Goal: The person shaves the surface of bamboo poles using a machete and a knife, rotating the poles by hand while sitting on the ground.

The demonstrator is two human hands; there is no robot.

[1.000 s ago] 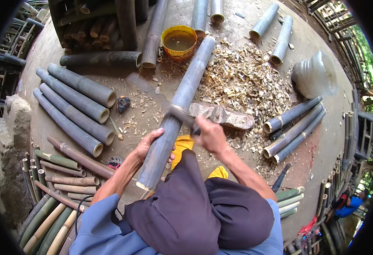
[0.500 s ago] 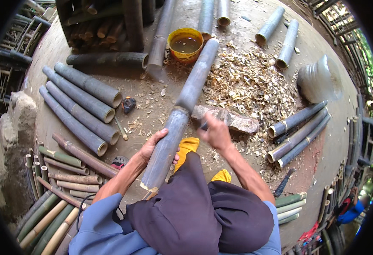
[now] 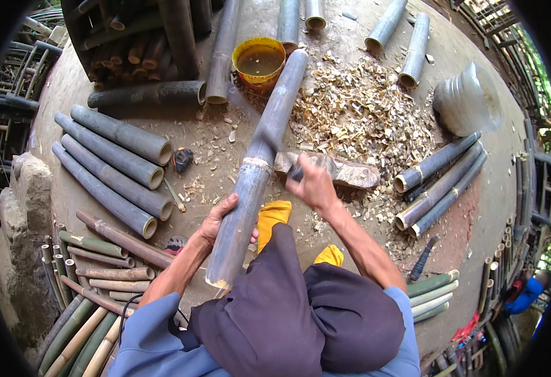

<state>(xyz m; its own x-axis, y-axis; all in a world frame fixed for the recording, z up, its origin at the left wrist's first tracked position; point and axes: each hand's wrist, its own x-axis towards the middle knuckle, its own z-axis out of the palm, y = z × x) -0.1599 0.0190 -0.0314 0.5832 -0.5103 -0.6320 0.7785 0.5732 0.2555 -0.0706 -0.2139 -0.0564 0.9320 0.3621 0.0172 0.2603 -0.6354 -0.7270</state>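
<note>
My left hand [image 3: 222, 220] is wrapped round the lower part of a long grey bamboo pole [image 3: 239, 201], thumb on top. The pole slants away from my lap toward the yellow bucket, its middle by a rough wooden block [image 3: 358, 173]. Around the pole's joint runs a pale, scraped-looking ring. My right hand [image 3: 316, 188] is closed on the dark handle of a knife [image 3: 295, 172], just right of that joint. Motion smears its blade, a faint dark streak across the pole; whether it touches the bamboo I cannot tell.
Wood chips [image 3: 363, 113] lie heaped beyond the block. A yellow bucket [image 3: 259, 78] holds murky liquid. Cut bamboo poles [image 3: 115, 151] lie at left, others [image 3: 442, 182] at right. A tape measure [image 3: 182, 159], a clear plastic container [image 3: 467, 100] and a dark-handled tool [image 3: 423, 259] rest on the ground.
The ring at the pole's joint now shows paler. The knife's blurred blade has changed position, and my right hand has moved slightly. The whole view has shifted a little.
</note>
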